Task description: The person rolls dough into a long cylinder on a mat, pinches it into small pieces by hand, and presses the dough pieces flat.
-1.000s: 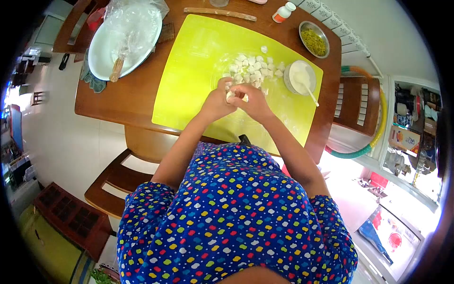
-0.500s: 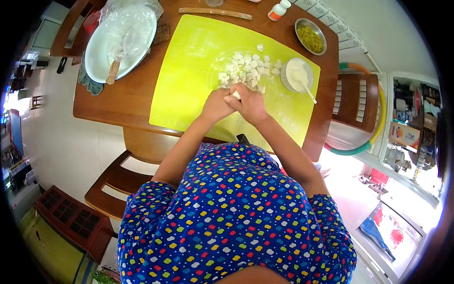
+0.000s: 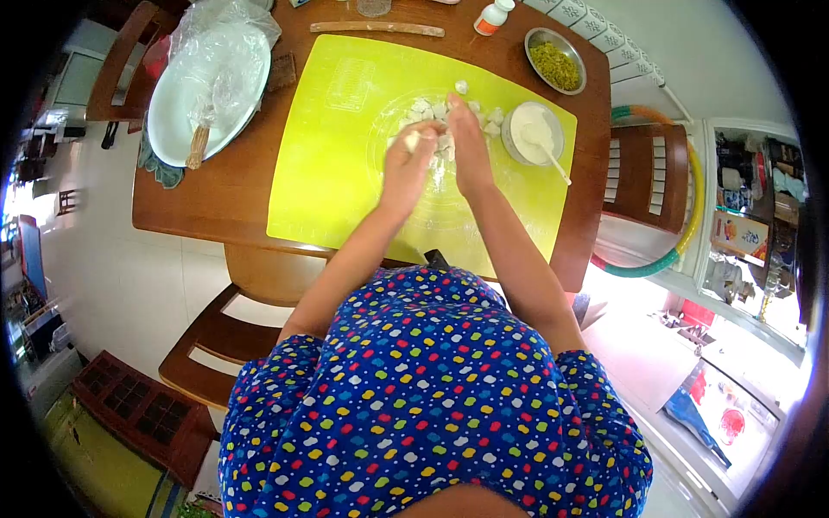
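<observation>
My left hand [image 3: 407, 168] is curled over the green mat [image 3: 319, 173], with a pale lump of dough [image 3: 414, 141] showing between its fingers. My right hand [image 3: 469, 154] is just to its right, fingers stretched forward and the hand turned on edge; I see nothing held in it. Several small floured dough pieces [image 3: 420, 110] lie in front of and between both hands, partly hidden by them. One more dough piece [image 3: 461, 87] sits apart, beyond my right fingertips. A bowl of flour [image 3: 518, 148] with a white spoon [image 3: 557, 166] stands right of my right hand.
A large white basin [image 3: 164, 129] with plastic wrap and a brush stands at the left. A wooden rolling pin [image 3: 376, 28] lies behind the mat. At the back right are a white bottle [image 3: 494, 17] and a metal bowl [image 3: 580, 65] with chopped yellow-green food.
My hands were together at the near edge of the dough pieces. They have parted and moved forward over the pieces, the right one now stretched out. The view has shifted slightly.
</observation>
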Available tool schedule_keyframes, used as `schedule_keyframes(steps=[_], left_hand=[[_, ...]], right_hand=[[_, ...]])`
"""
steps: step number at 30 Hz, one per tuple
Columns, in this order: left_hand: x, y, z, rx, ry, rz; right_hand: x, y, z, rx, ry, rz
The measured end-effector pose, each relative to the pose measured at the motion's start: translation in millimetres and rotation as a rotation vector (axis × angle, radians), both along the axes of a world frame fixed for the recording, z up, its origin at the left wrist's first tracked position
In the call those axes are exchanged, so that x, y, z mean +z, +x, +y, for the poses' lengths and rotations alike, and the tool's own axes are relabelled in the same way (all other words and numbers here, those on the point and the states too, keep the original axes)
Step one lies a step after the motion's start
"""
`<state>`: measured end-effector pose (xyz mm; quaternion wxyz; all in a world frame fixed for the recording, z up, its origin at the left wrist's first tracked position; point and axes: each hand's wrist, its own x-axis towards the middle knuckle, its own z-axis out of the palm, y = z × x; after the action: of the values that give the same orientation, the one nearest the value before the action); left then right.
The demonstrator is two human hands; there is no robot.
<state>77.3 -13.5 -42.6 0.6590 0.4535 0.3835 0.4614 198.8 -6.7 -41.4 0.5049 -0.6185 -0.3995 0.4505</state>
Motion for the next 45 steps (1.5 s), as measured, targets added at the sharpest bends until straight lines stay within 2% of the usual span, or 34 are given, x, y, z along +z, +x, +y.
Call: schedule_keyframes(steps=[2,3,4,5,6,7,9,11,12,13,15,17,19,20,22,25,26,28,29,31,33,35,37,38,39,40,41,43,44,45], left_hand=[[9.5,26.8,-14.6,0.051,0.003,-0.038],[12.3,36.0,-17.7,0.098,0.010,-0.087],[-11.0,30.0,-3.2,0.044,-0.071,-0.193],[-3.2,23.0,10.4,0.065,-0.190,-0.261],[5.0,16.0,23.9,0.096,-0.308,-0.332],[45.9,10.4,31.8,0.206,-0.469,-0.357],[5.0,23.7,28.8,0.262,-0.437,-0.315],[-14.7,40.5,-2.3,0.016,-0.457,-0.361],[-18.3,50.1,-19.2,0.022,-0.510,-0.541],[-14.6,50.9,-27.8,0.014,-0.507,-0.539],[-9.7,54.4,-37.5,-0.032,-0.725,-0.555],[-27.7,46.4,-31.5,-0.096,-0.757,-0.559],[-41.3,39.2,-20.1,-0.055,-0.849,-0.581],[-49.2,35.8,-15.9,-0.046,-0.855,-0.629],[-35.4,33.3,-10.3,0.006,-0.863,-0.585],[-41.4,28.8,-7.5,0.041,-0.847,-0.594],[-47.1,27.5,-7.1,0.010,-0.817,-0.646],[-52.9,28.0,-5.6,0.035,-0.818,-0.709],[-54.0,30.4,-2.4,0.053,-0.812,-0.778],[-54.4,38.3,0.2,0.071,-0.818,-0.745],[-49.8,50.5,-1.4,0.077,-0.823,-0.709],[-30.5,65.0,-5.9,0.024,-0.686,-0.699],[-18.0,67.7,-1.8,0.045,-0.766,-0.728],[-20.9,58.4,10.1,0.091,-0.883,-0.777],[-23.0,49.5,17.9,0.140,-1.002,-0.825],[-17.1,43.6,22.1,0.096,-0.882,-0.758],[-17.9,45.2,20.0,0.092,-0.889,-0.761],[-20.7,48.1,16.2,-0.021,-0.827,-0.645],[-31.8,54.1,7.6,-0.107,-0.795,-0.746],[-27.1,57.6,0.5,-0.109,-0.791,-0.740]], right_hand=[[10.5,-15.3,-2.0,0.022,0.036,0.015],[17.8,-18.9,-7.0,0.130,0.036,-0.105],[25.0,-22.4,-11.9,0.234,0.048,-0.228],[31.9,-25.8,-16.8,0.331,0.071,-0.346],[28.1,-41.7,-47.2,0.290,0.243,-0.294],[14.8,-54.1,-70.4,0.250,0.407,-0.239],[-13.7,-38.2,-59.6,0.180,0.404,-0.328],[-24.0,-22.4,-34.3,0.093,0.399,-0.392],[-23.3,-1.1,-20.4,0.132,0.267,-0.841],[-21.9,23.0,-8.1,0.168,0.117,-1.290],[-35.8,67.9,-1.0,0.111,0.389,-0.971],[-26.5,106.6,13.6,-0.157,-0.111,-0.385],[-49.5,152.6,22.1,-0.141,-0.149,-0.861],[-56.7,161.8,24.0,-0.135,-0.148,-0.852],[-67.8,172.7,28.8,0.125,-0.321,-1.087],[-69.2,172.9,37.2,0.197,-0.350,-1.221],[-63.7,172.0,37.5,0.208,-0.351,-1.214],[-47.1,172.6,37.2,0.104,-0.409,-0.968],[-47.4,166.6,31.9,0.105,-0.404,-0.974],[-51.6,137.9,5.8,0.003,-0.022,-0.976],[-37.1,93.9,-4.3,0.155,0.039,-0.709],[-30.7,52.8,-9.3,0.155,0.178,-0.923],[-14.3,17.1,-27.6,0.076,-0.032,-0.623],[-17.1,2.4,-44.2,0.068,-0.026,-0.627],[-27.2,-10.9,-64.7,0.199,0.161,-0.657],[-33.4,-17.0,-74.1,0.330,0.345,-0.685],[-29.6,-17.7,-73.5,0.328,0.338,-0.689],[-23.1,-15.3,-60.3,0.259,0.235,-0.935],[-36.7,2.4,-45.0,0.231,0.102,-0.977],[-38.6,16.4,-29.4,0.227,0.106,-0.974]])
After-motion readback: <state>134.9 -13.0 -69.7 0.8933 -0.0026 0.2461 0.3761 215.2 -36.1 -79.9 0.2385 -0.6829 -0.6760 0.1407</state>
